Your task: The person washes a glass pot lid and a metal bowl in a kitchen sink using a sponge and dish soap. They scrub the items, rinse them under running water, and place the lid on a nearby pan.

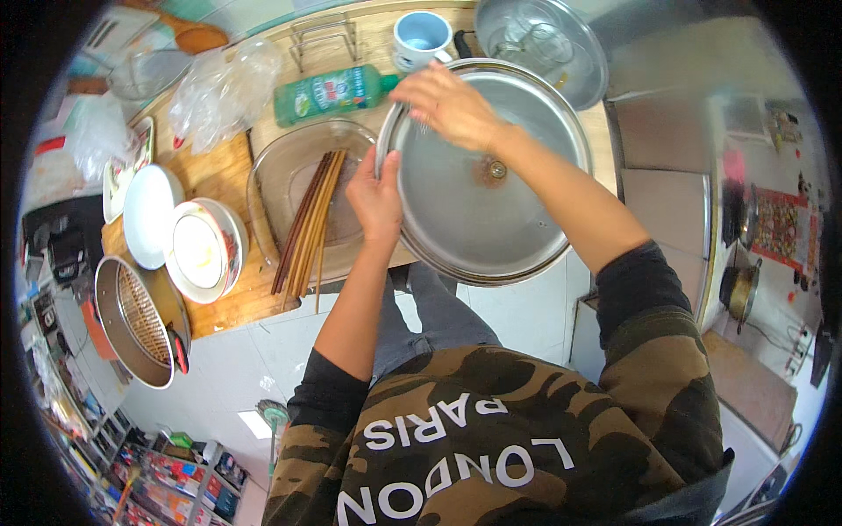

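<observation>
A large round metal pot lid (454,204), with a screw at its centre ringed by a brownish stain, is tilted before me at the counter's front edge. My left hand (376,200) grips its left rim, thumb on the inner face. At the upper left rim, the fingers of my right hand (454,108) are closed over the edge, slightly blurred. Just left of the lid is a clear glass baking dish (263,230). Several wooden chopsticks (312,220) lie across that dish, their ends sticking out past its front side.
Behind the dish lies a green detergent bottle (332,94), near a blue-and-white mug (421,43). A metal basin (589,72) holds glassware. Left, stacked bowls (200,250) sit on a wooden board (217,315), beside a pan (125,329) with a rack. A plastic bag (223,92) lies behind.
</observation>
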Demonstrator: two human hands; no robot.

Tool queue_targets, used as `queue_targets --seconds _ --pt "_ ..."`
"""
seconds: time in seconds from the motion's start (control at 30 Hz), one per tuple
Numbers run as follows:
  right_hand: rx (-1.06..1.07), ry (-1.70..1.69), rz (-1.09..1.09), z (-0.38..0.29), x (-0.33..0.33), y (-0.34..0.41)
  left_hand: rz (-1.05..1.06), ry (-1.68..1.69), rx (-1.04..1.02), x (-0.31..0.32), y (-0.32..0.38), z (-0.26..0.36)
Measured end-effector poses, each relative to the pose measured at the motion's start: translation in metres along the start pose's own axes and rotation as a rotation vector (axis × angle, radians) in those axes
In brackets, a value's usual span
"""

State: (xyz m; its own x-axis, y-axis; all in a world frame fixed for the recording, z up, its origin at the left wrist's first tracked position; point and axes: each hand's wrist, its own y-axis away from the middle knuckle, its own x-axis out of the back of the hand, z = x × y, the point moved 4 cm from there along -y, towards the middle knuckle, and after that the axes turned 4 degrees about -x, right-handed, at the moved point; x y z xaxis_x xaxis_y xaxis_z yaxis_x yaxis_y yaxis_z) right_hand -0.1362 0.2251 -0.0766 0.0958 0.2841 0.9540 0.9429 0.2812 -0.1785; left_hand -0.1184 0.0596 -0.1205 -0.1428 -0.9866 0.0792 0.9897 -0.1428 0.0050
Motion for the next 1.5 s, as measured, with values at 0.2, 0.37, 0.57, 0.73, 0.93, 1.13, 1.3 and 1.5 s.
queue_targets --seconds 0.2,0.37,0.57,0.73,0.93,1.13,1.3,1.5 --pt "-0.522 0.271 0.15 0.075 0.029 0.088 0.017 -0.079 0.014 0.003 0.002 -0.002" --pt "-0.958 0.218 0.27 0.048 0.039 0.203 -0.02 -0.022 -0.008 0.002 0.003 -0.005" --pt "-1.202 0.319 0.35 -0.066 0.017 0.233 -0.043 -0.026 -0.022 0.0 -0.002 -0.016" --pt "-1.105 -0.004 -0.051 -0.174 -0.017 0.155 -0.066 -0.074 -0.068 0.003 -0.004 -0.013" --pt "-0.786 -0.104 0.117 -0.178 -0.032 0.071 -0.262 -0.348 -0.076 0.006 -0.024 0.006" --pt "-0.887 -0.007 -0.114 -0.171 -0.011 0.187 -0.314 -0.241 -0.065 0.003 -0.025 0.002" --pt "-0.932 0.418 -0.096 -0.044 0.017 0.223 -0.253 -0.231 -0.154 0.001 -0.021 0.005" --pt "-0.591 0.012 0.12 -0.05 -0.014 0.075 -0.264 -0.305 -0.122 0.003 -0.02 0.003"
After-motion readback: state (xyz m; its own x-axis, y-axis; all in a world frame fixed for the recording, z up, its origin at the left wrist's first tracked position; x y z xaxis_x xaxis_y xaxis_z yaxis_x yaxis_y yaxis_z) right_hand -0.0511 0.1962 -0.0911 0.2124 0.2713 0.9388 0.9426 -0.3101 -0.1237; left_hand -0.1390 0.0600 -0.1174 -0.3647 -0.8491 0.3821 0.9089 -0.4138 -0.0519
